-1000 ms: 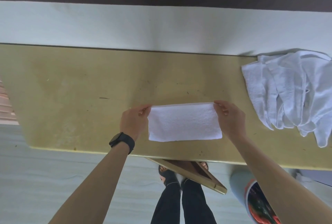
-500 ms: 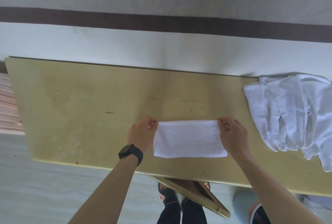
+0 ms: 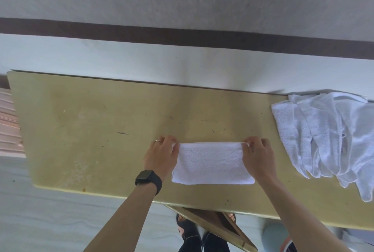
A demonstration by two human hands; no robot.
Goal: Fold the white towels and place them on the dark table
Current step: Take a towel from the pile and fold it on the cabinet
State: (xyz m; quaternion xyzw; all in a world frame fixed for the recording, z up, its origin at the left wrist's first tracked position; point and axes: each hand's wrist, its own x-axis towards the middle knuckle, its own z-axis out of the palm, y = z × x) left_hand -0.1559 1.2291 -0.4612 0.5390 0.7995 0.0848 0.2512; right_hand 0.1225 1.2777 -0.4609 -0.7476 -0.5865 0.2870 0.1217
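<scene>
A folded white towel [image 3: 211, 162] lies flat on the yellowish table [image 3: 91, 130], near its front edge. My left hand [image 3: 162, 156], with a black watch on the wrist, pinches the towel's far left corner. My right hand [image 3: 259, 158] pinches the far right corner. The towel forms a wide rectangle between both hands. A heap of unfolded white towels [image 3: 327, 136] lies at the table's right end, apart from my hands.
The table stands against a pale wall with a dark stripe [image 3: 182, 37]. A wooden frame [image 3: 218, 225] leans under the table's front edge by my feet. A round container [image 3: 277, 239] stands on the floor at the lower right. Pinkish slats [image 3: 10, 122] show at the far left.
The view has tilted up, so table and towel sit lower in the frame. Both hands kept their hold on the towel's far corners, and the far edge now looks rolled over.
</scene>
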